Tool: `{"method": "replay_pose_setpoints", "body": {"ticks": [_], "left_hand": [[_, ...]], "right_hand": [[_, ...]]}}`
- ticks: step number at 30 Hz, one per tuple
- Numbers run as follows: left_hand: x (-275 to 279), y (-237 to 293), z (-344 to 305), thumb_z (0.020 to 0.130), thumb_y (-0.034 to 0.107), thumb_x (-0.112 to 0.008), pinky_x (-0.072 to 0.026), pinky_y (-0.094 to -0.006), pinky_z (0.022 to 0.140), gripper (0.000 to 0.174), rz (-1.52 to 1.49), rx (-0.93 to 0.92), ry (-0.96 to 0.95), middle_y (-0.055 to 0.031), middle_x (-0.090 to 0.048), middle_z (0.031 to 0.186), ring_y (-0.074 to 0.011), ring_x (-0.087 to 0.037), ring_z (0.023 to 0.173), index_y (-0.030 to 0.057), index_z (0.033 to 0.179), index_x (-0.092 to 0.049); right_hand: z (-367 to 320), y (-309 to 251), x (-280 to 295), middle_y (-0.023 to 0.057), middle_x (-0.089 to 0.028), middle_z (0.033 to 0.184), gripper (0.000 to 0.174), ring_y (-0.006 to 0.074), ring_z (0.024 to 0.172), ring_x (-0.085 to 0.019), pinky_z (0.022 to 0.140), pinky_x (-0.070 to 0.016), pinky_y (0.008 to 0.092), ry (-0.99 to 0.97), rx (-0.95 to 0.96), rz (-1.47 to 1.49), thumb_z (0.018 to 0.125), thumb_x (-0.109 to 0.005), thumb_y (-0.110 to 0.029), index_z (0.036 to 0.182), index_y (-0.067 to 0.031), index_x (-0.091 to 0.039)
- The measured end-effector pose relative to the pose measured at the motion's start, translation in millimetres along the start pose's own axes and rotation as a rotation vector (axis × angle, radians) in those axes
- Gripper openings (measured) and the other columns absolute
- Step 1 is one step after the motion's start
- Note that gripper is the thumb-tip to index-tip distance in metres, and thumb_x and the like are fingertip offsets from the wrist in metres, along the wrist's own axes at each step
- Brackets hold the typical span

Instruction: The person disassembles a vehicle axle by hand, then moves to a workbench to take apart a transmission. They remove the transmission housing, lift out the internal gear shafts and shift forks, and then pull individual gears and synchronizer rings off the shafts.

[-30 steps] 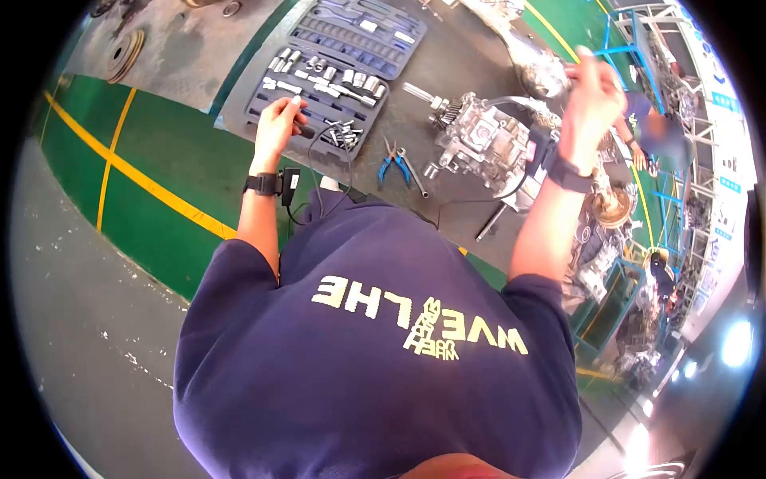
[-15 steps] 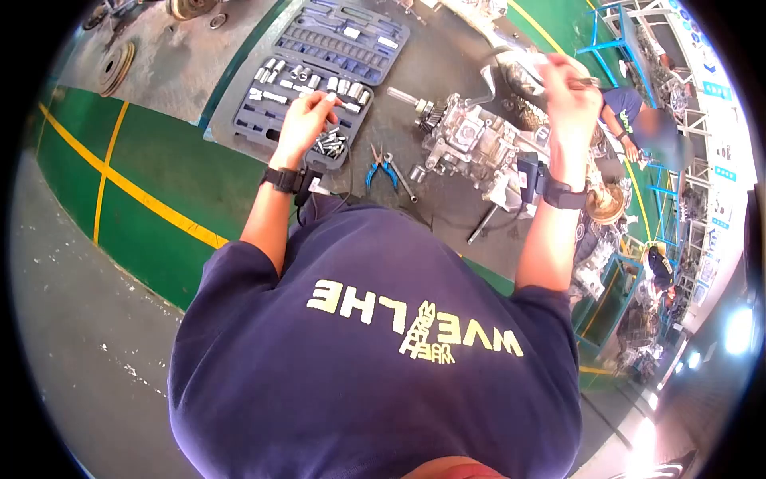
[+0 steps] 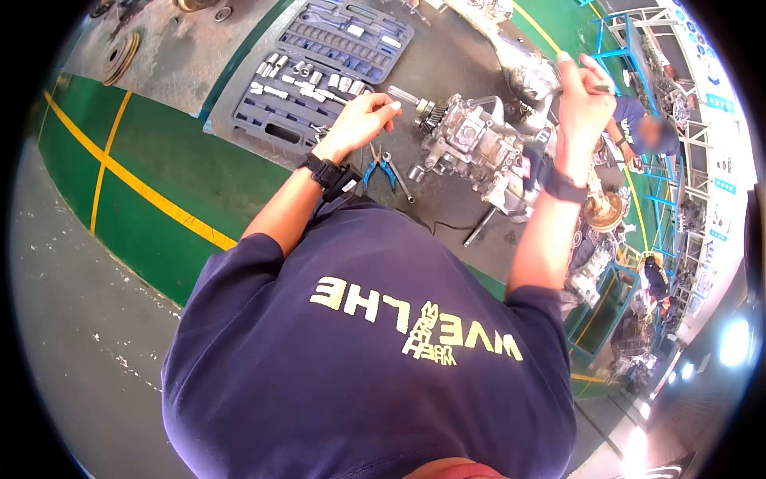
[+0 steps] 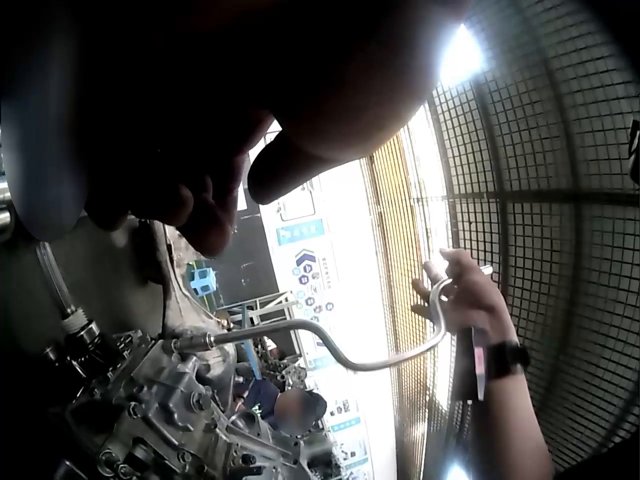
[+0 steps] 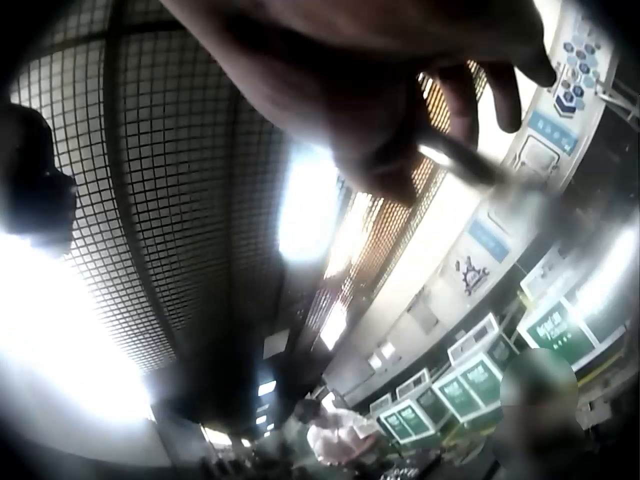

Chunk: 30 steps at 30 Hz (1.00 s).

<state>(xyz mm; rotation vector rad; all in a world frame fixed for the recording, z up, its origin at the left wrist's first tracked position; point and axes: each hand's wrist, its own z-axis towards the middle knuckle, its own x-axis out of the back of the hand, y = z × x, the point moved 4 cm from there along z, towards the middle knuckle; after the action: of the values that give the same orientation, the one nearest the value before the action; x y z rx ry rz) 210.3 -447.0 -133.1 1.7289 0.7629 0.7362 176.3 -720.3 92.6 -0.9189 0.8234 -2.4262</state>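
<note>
My right hand [image 3: 586, 104] is gripping the end of a bent silver metal crank handle [image 4: 385, 361], fingers curled narrow around the bar. In the left wrist view the crank's other end is meeting the grey cast-metal gearbox [image 3: 471, 136]; can't tell what it's seating on. Gearbox is lying on the dark grey bench [image 3: 447, 214], its splined silver shaft [image 3: 404, 96] and dark toothed gear [image 3: 432, 117] pointing toward my left hand [image 3: 361, 124]. That hand is hovering between the shaft and the blue-grey plastic socket case [image 3: 255, 120], fingers loosely extended, thumb apart. Case is lying unfolded, silver sockets [image 3: 311, 80] sitting in it. Blue-handled pliers [image 3: 378, 169] and a slim silver wrench [image 3: 400, 184] are lying side by side below my left hand, a short silver cylinder [image 3: 416, 172] just beside them. A straight metal bar [image 3: 480, 224] is lying near the gearbox, on my side.
</note>
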Motion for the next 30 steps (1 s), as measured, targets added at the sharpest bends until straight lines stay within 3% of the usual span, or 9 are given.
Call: {"method": "replay_pose_setpoints", "body": {"ticks": [3,5,10,14,16,20,24,25,30], "left_hand": [[-14,4,2,0.100,0.033,-0.057,-0.0468,-0.0277,0.064,0.032,0.081,-0.033,-0.028,-0.0014,-0.066,0.075,-0.0088,-0.057,0.069,0.0034,0.100,-0.070],[-18,9,4,0.100,0.033,-0.058,-0.0468,-0.0274,0.066,0.032,-0.021,-0.014,-0.059,-0.0017,-0.067,0.078,-0.0097,-0.058,0.071,0.0034,0.100,-0.069],[-27,2,10,0.099,0.036,-0.058,-0.0478,-0.0285,0.069,0.036,0.131,0.012,-0.080,-0.0029,-0.068,0.081,-0.0104,-0.060,0.078,0.0027,0.107,-0.069],[-34,-10,16,0.099,0.036,-0.058,-0.0490,-0.0286,0.072,0.035,0.055,0.054,-0.112,-0.0038,-0.068,0.082,-0.0113,-0.061,0.078,0.0034,0.108,-0.068],[-34,-2,15,0.099,0.036,-0.058,-0.0491,-0.0284,0.071,0.036,0.092,0.047,-0.116,-0.0043,-0.069,0.083,-0.0108,-0.061,0.078,0.0025,0.109,-0.068],[-43,-8,20,0.099,0.036,-0.059,-0.0507,-0.0300,0.070,0.038,0.077,0.028,-0.123,-0.0059,-0.071,0.086,-0.0121,-0.065,0.078,0.0027,0.113,-0.068],[-60,3,25,0.096,0.033,-0.062,-0.0529,-0.0341,0.079,0.040,0.205,-0.006,-0.141,-0.0114,-0.073,0.093,-0.0193,-0.069,0.088,0.0015,0.120,-0.065],[-69,-3,34,0.094,0.031,-0.063,-0.0523,-0.0375,0.087,0.045,0.288,-0.087,-0.113,-0.0158,-0.073,0.101,-0.0259,-0.070,0.098,0.0015,0.129,-0.060],[-117,-26,77,0.094,0.028,-0.063,-0.0504,-0.0419,0.095,0.056,0.406,-0.107,-0.175,-0.0204,-0.070,0.112,-0.0352,-0.067,0.108,0.0031,0.142,-0.047]], "right_hand": [[-26,-3,-1,0.0005,-0.064,0.066,0.018,0.0091,0.076,-0.061,0.079,-0.0478,0.0284,-0.137,-0.101,0.051,0.082,-0.079,-0.008,0.087,0.0038,-0.066],[-26,-7,9,0.0010,-0.066,0.070,0.040,0.0073,0.067,-0.061,0.066,-0.0471,0.0212,-0.123,-0.171,0.167,0.082,-0.079,-0.003,0.116,0.0052,-0.059],[-29,-7,6,0.0010,-0.065,0.068,0.024,0.0096,0.067,-0.059,0.072,-0.0483,0.0274,-0.149,0.052,-0.082,0.085,-0.078,-0.012,0.099,0.0021,-0.064],[-22,4,12,-0.0016,-0.065,0.069,0.015,0.0048,0.065,-0.053,0.070,-0.0454,0.0239,0.047,-0.170,0.082,0.089,-0.076,-0.011,0.096,-0.0009,-0.067],[-41,-15,8,-0.0005,-0.065,0.069,0.014,0.0039,0.066,-0.054,0.067,-0.0441,0.0224,-0.218,-0.127,0.087,0.089,-0.075,-0.011,0.084,0.0007,-0.069],[-17,3,25,-0.0022,-0.060,0.067,0.022,0.0052,0.067,-0.052,0.063,-0.0415,0.0224,0.103,-0.291,0.096,0.095,-0.067,-0.015,0.082,0.0029,-0.070],[-52,-5,19,-0.0012,-0.065,0.078,0.032,0.0076,0.072,-0.054,0.067,-0.0434,0.0244,-0.303,-0.004,0.119,0.104,-0.058,-0.024,0.090,0.0006,-0.074],[-60,-8,23,0.0052,-0.070,0.082,0.035,0.0141,0.080,-0.063,0.075,-0.0497,0.0281,-0.298,-0.260,0.109,0.105,-0.057,-0.027,0.092,0.0011,-0.074],[-65,18,66,0.0016,-0.042,0.058,0.053,0.0121,0.048,-0.032,0.046,-0.0271,0.0285,0.226,-0.514,0.736,0.108,-0.047,-0.038,0.064,-0.0081,-0.046]]}}
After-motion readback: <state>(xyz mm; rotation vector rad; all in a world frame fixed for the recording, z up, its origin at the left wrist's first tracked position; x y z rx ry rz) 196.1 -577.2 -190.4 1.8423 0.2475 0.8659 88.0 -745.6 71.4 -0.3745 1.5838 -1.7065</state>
